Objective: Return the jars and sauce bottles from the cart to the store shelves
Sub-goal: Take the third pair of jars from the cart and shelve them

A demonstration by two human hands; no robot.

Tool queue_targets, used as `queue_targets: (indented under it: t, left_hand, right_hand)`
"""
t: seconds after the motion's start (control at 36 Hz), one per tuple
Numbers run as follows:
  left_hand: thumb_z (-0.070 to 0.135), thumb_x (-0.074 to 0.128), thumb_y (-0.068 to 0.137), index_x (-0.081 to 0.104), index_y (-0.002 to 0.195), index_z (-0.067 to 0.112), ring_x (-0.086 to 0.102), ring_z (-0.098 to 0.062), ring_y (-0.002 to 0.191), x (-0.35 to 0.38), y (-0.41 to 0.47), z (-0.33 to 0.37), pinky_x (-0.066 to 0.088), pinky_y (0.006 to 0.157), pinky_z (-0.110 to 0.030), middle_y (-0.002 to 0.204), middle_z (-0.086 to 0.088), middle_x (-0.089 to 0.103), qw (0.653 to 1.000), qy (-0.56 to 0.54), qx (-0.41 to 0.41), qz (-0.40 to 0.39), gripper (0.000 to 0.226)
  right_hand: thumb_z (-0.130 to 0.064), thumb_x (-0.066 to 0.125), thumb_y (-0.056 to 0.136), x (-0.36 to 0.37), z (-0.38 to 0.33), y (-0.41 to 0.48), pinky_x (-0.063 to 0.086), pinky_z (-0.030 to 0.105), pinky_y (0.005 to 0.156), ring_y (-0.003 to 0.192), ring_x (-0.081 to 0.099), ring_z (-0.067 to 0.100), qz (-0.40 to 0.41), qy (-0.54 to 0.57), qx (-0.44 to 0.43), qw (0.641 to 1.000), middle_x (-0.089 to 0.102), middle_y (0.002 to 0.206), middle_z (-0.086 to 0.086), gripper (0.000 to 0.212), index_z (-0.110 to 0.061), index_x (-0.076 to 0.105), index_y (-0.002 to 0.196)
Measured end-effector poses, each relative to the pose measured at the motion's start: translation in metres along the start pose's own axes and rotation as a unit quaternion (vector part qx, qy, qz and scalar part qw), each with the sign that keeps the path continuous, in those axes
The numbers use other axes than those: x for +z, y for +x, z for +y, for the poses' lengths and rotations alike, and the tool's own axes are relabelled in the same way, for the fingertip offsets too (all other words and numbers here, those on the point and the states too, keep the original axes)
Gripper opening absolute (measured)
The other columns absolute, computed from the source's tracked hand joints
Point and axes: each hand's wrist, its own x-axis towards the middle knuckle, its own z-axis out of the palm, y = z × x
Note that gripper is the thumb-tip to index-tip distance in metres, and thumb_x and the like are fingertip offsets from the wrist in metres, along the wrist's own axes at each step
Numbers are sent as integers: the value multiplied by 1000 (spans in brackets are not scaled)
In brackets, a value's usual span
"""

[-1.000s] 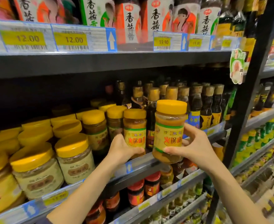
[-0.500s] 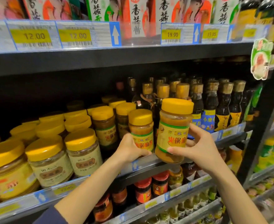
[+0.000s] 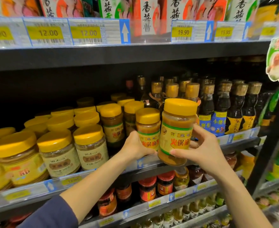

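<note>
The shelved jar has its base behind the left hand; upper boxes are cropped.

Yellow price tags sit in a row up high on a clear plastic strip. The ones on the left say 12.00. One further right says 19.90. Blue squares with white arrows point up beside them. On the far right hangs a green paper sign with a round picture on it. Lower down, more yellow tags are too blurry to read.
</note>
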Motion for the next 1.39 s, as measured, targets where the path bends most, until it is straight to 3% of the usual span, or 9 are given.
queue_targets:
  t: [0.11,0.25,0.36,0.58,0.78,0.97,1.17,1.28,1.39]
  left_hand:
    - [16,85,62,49,100,12,58,-15,100,-16,-9,13,51,83,-32,107,-3,60,999,-10,-34,19,53]
    - [10,79,68,28,140,9,41,-21,133,-59,-42,37,40,105,-35,144,-9,40,997,-55,36,47,88]
    - [41,73,54,38,137,22,56,-11,117,-102,-66,70,47,98,-31,133,2,52,991,-28,128,38,92]
    - [63,64,49,45,134,26,59,-5,105,-132,-55,108,49,94,-29,121,10,58,976,175,111,-59,95]
    - [61,67,53,63,115,24,62,-2,89,-135,-49,115,56,75,-20,103,11,66,956,251,129,-77,73]
    - [67,65,44,64,115,22,63,-9,93,-141,-44,116,56,80,-27,104,7,67,955,258,142,-46,85]
    - [69,59,42,54,123,34,57,-8,100,-146,-35,120,49,81,-21,109,13,60,960,266,84,-40,88]
    - [71,61,38,53,123,34,57,-11,106,-149,-27,116,48,90,-28,110,13,58,958,276,72,-34,94]
    - [55,75,59,54,124,29,57,-7,98,-151,-17,106,49,82,-22,109,12,58,957,279,60,-44,74]
  right_hand:
    - [-20,85,46,0,-4,0,55,16,72,94,68,3,-10,-2,-3,1000,71,102,-15,66,-29,60,106]
    - [-16,85,47,7,-9,3,57,23,76,97,69,9,-33,9,-6,999,72,106,-9,68,-22,61,110]
    - [-12,85,46,21,-12,9,57,22,74,96,70,11,-53,29,0,998,72,105,-3,69,-19,61,111]
    - [-6,88,51,62,-16,15,56,22,76,97,68,8,-89,11,-5,996,70,107,-2,72,-24,60,114]
    - [-13,90,51,79,-17,16,56,22,79,103,66,7,-111,-1,-16,994,68,112,-4,75,-22,58,119]
    - [-6,85,58,80,-21,22,55,18,78,103,65,6,-125,12,-19,992,66,114,-5,70,-25,57,119]
    - [-20,81,64,72,-20,23,52,18,86,108,61,0,-132,-22,-28,991,63,120,-12,73,-26,49,129]
    - [-39,78,58,59,-12,13,50,23,95,113,58,0,-100,-66,-24,992,61,122,-14,77,-27,51,129]
    - [-39,78,65,48,1,-2,43,10,96,115,53,-5,-78,-164,-38,983,58,118,-24,62,-37,52,122]
